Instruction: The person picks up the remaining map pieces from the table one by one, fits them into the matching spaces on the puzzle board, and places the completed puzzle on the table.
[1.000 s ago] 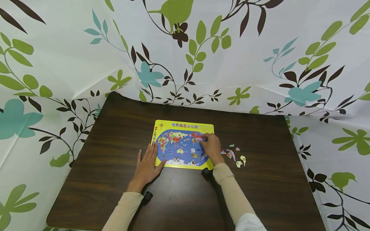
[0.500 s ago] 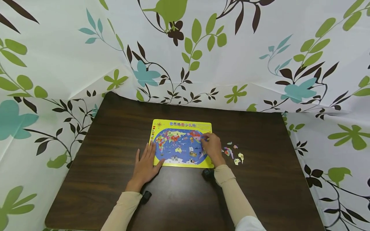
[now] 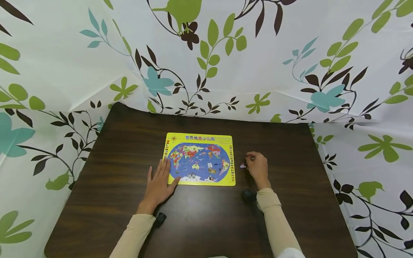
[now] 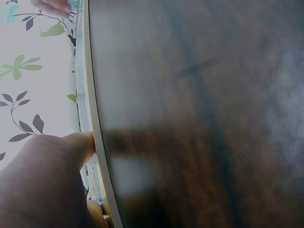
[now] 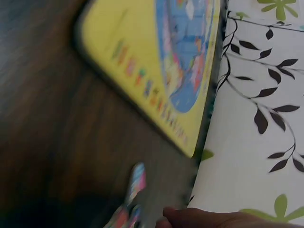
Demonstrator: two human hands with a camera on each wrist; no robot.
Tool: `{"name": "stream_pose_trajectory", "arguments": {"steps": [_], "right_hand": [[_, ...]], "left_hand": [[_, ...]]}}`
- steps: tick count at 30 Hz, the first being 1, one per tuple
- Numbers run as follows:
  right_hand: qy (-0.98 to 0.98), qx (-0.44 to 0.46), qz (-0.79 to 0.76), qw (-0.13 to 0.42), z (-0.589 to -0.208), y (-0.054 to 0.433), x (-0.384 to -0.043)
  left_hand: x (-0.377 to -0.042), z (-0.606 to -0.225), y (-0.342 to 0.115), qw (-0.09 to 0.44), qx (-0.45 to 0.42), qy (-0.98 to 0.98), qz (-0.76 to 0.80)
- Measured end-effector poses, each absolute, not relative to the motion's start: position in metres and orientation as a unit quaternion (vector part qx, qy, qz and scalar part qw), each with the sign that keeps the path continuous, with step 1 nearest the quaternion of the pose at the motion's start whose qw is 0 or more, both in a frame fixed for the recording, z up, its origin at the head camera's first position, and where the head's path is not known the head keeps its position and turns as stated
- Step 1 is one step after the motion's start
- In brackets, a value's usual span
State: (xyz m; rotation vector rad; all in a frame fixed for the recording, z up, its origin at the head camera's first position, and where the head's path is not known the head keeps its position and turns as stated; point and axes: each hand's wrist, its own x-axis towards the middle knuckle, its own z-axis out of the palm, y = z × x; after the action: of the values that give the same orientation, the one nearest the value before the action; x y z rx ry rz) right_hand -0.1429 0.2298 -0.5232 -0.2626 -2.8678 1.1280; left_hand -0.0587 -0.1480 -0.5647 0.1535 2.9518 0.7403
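A yellow-bordered world map puzzle board (image 3: 200,180) lies flat on the dark table. My left hand (image 3: 157,186) rests at its left side, fingers laid straight along the border and thumb at the lower edge. In the left wrist view, the thumb (image 4: 78,145) touches the board's edge. Right of the board, my right hand (image 3: 258,166) is bent over a small pile of loose puzzle pieces (image 3: 243,166), covering most of them. Several colourful pieces (image 5: 137,180) show just beside its fingers in the right wrist view. I cannot tell whether its fingertips pinch a piece.
The brown wooden table (image 3: 206,222) extends around the board on all sides. A white cloth (image 3: 180,53) patterned with leaves and flowers hangs behind the table and along its sides. Dark wrist cameras (image 3: 158,220) sit at both wrists.
My right hand has left the board's right part and moved right, over the loose pieces, uncovering the map's right side. My left hand stays on the board. The head view has shifted slightly.
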Motion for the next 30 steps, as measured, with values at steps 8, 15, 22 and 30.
{"name": "stream_pose_trajectory", "arguments": {"steps": [8, 15, 22, 30], "right_hand": [[-0.942, -0.064, 0.329, -0.004, -0.530, 0.238, -0.128], [-0.942, -0.067, 0.330, 0.005, -0.534, 0.238, -0.125], [-0.928, -0.148, 0.338, 0.046, -0.536, 0.246, -0.137], [-0.925, -0.178, 0.332, 0.057, -0.543, 0.251, -0.145]], "left_hand": [[-0.061, -0.565, -0.151, 0.061, 0.049, 0.970, 0.232], [-0.061, -0.567, -0.148, 0.065, 0.051, 0.970, 0.229], [-0.062, -0.565, -0.149, 0.060, 0.052, 0.971, 0.227], [-0.061, -0.567, -0.147, 0.057, 0.053, 0.971, 0.224]]}}
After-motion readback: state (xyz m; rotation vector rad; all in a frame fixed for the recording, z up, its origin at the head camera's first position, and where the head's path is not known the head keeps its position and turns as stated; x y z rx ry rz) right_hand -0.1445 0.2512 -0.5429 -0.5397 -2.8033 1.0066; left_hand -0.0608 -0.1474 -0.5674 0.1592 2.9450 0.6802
